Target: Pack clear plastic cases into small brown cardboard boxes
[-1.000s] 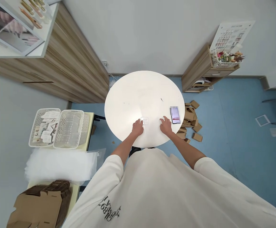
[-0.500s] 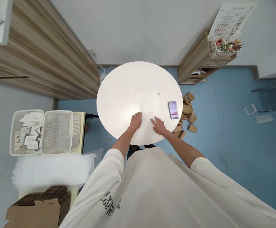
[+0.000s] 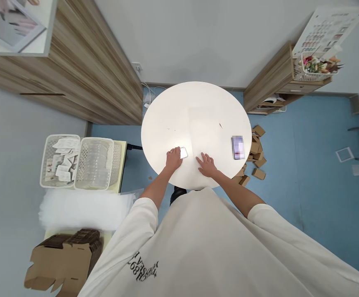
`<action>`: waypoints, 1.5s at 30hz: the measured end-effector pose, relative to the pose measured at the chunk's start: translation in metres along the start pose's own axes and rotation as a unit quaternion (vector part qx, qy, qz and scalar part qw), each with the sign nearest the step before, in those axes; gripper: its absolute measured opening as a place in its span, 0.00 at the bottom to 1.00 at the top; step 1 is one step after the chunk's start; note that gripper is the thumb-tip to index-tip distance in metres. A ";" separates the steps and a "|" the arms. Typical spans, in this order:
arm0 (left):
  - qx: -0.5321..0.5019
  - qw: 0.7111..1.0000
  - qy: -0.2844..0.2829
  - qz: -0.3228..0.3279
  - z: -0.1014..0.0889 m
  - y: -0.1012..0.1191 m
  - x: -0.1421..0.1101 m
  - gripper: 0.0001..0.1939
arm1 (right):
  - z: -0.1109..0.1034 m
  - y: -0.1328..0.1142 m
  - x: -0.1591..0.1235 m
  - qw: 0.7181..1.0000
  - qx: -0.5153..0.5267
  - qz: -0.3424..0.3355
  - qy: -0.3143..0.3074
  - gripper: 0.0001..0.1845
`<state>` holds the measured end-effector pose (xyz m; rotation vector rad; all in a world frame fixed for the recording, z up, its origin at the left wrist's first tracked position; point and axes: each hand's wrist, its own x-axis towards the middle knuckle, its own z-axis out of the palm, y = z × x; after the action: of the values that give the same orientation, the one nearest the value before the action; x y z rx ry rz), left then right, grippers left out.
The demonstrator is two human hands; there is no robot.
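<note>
A round white table (image 3: 194, 111) stands in front of me. My left hand (image 3: 173, 159) is curled around a small clear plastic case (image 3: 183, 153) at the table's near edge, tilting it up off the surface. My right hand (image 3: 207, 164) lies flat on the tabletop with fingers spread, a short way right of the case. A phone (image 3: 237, 147) lies on the table farther right, near the rim.
Small cardboard boxes (image 3: 255, 159) are scattered on the blue floor right of the table. On the left a side table holds two white baskets (image 3: 80, 163), clear plastic bags (image 3: 83, 210) and flat cardboard (image 3: 64, 260). Wooden cabinets (image 3: 83, 82) stand at left and a shelf unit (image 3: 278, 82) at right.
My left hand has closed on the clear case and lifted its edge from the table. My right hand has slid slightly left and stays flat. The view shifted with my head.
</note>
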<state>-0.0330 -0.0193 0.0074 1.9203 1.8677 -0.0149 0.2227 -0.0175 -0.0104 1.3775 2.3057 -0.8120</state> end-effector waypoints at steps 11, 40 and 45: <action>-0.067 0.996 0.027 0.044 -0.004 0.028 0.025 0.35 | -0.014 -0.015 0.001 0.999 0.031 0.011 0.006 0.35; -0.083 0.995 0.019 -0.054 0.057 0.099 -0.002 0.26 | 0.007 0.074 -0.060 0.996 0.040 0.047 0.071 0.27; -0.171 0.983 0.004 -0.072 0.066 0.092 0.010 0.17 | 0.005 0.071 -0.059 0.996 0.029 0.048 0.068 0.27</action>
<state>0.0754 -0.0291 -0.0258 1.5543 1.8699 0.2522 0.3133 -0.0354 -0.0031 1.6007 2.3109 -0.7837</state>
